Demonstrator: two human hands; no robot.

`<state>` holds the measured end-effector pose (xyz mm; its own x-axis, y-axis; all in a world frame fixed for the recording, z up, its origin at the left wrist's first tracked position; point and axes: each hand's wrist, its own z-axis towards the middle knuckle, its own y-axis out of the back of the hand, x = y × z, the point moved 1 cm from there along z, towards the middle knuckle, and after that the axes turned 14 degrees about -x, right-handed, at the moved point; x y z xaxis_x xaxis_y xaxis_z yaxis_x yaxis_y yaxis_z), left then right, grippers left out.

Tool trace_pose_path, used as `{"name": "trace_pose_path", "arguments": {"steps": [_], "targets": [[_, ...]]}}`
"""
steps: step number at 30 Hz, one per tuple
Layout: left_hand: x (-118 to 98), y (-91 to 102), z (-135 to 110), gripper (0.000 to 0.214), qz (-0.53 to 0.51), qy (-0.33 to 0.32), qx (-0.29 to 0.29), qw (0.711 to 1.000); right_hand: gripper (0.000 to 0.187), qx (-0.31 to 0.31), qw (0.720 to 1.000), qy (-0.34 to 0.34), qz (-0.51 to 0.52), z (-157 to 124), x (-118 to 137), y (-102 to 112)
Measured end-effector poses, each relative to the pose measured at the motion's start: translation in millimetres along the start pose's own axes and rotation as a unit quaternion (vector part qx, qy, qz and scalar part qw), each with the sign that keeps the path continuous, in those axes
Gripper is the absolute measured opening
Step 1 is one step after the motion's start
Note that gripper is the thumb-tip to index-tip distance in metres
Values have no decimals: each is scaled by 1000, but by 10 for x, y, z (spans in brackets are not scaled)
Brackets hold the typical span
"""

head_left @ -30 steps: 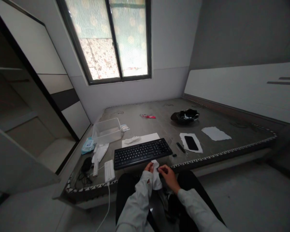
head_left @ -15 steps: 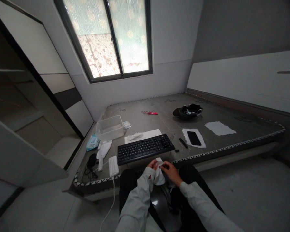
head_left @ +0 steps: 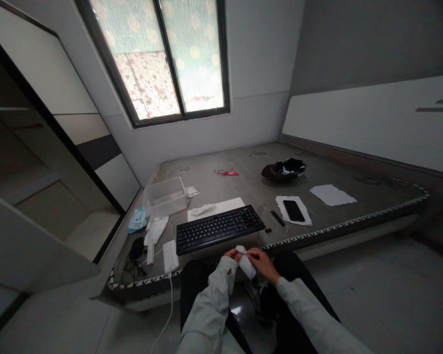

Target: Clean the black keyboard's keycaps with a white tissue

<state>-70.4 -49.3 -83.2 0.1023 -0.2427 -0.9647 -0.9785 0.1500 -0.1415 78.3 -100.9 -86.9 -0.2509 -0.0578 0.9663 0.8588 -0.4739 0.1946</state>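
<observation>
Grey mattress (head_left: 245, 186), bright window (head_left: 195, 64) beyond.
Forearms (head_left: 212, 300) angle inward over the lap (head_left: 195, 279); left hand (head_left: 233, 254) and right hand (head_left: 263, 262) pinch a white tissue (head_left: 247, 268) (lower end hanging) near the keyboard (head_left: 220, 229).

I sat in dim, grey light; daylight came through the window (head_left: 197, 59), whose panes glared nearly white low down. Inside the cupboard (head_left: 15, 147) deep shadow lay, and one small reflection gleamed on the floor (head_left: 354, 285) between my legs. Wide-angle distortion slanted lines towards the edges. Around my left grip (head_left: 233, 254) and right grip (head_left: 260, 260), fine detail blurred.
</observation>
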Motion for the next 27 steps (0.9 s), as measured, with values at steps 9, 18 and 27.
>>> {"name": "trace_pose_path", "arguments": {"steps": [9, 18, 27], "targets": [[-44, -60, -28, 30, -2, 33, -65, 997, 32, -68, 997, 4, -26, -27, 61, -15], [42, 2, 30, 44, -41, 40, -55, 997, 61, 63, 996, 20, 52, -105, 231, -5], [180, 66, 111, 67, -70, 44, -34, 996, 47, 53, 998, -12, -27, -110, 233, -39]]}}
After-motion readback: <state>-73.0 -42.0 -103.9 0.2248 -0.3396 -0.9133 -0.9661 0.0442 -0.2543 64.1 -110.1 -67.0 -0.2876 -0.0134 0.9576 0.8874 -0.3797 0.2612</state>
